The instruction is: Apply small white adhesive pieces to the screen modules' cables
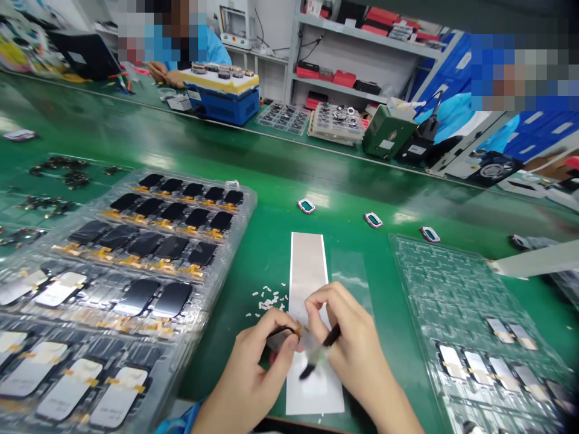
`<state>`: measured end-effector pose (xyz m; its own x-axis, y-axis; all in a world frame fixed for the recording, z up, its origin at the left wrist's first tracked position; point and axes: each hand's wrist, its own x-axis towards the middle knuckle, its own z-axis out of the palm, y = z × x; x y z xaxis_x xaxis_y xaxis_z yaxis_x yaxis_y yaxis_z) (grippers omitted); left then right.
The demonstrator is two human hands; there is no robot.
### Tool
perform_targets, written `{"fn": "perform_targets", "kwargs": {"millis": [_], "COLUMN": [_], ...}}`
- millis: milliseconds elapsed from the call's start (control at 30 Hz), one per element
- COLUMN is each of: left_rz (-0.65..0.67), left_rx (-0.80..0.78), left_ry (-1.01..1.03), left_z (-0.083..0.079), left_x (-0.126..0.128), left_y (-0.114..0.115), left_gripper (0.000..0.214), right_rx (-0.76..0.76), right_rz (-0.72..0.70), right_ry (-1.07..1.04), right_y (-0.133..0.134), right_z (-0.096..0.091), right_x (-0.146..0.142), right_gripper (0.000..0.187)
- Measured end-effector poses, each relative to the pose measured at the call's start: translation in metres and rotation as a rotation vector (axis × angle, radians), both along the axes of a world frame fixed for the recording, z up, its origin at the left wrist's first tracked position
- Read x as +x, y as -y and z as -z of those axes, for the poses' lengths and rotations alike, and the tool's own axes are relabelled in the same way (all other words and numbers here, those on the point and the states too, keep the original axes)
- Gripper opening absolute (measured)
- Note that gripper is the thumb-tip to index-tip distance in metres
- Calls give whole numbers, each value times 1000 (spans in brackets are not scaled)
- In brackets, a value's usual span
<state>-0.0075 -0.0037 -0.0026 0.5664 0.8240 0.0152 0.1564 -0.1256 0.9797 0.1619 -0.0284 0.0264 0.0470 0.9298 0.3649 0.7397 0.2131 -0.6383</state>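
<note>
The small part [277, 339] is mostly hidden by the left hand [260, 377], and the dark tool [332, 336] in the right hand [357, 352] is quite blurred.

Honestly, nothing is reading clearly here. The white sticker [195, 95] on the blue-and-yellow box-shaped machine [226, 103] is coming out as a blur, and the pale label [386, 144] on the green metal box [384, 128] is doing the same. The white tag [76, 58] on the black slanted case [93, 54] is showing no letters I can make out. The flat red boxes [344, 78] on the grey shelf rack [362, 37] are sitting too far back for any print.
</note>
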Motion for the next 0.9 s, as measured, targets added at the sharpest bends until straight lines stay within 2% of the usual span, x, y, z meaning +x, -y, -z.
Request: {"fn": "perform_targets", "kwargs": {"millis": [167, 267, 367, 433, 600, 700, 900], "left_rz": [-24, -52, -69, -90, -132, -118, -50], "left_rx": [-174, -257, -297, -311, -329, -295, -250], "left_ry": [142, 244, 265, 269, 242, 222, 158], "left_z": [-1, -3, -5, -4, -1, 0, 0], "left_x": [-2, -1, 1, 2, 4, 4, 0], "left_y": [7, 8, 6, 5, 5, 4, 1], "left_gripper": [22, 26, 30, 33, 36, 36, 34], "right_rx": [-232, -299, -361, -421, -558, -645, -680], "right_rz": [17, -24, -66, -106, -190, -200, -154], "right_ry": [-317, -427, -553, -637, -834, -972, -956], "right_y": [-20, -22, -18, -15, -9, -8, -8], "right_z": [6, 12, 11, 9, 9, 12, 13], "right_x": [5, 1, -2, -3, -3, -1, 0], "right_gripper": [14, 15, 14, 13, 33, 38, 38]}}
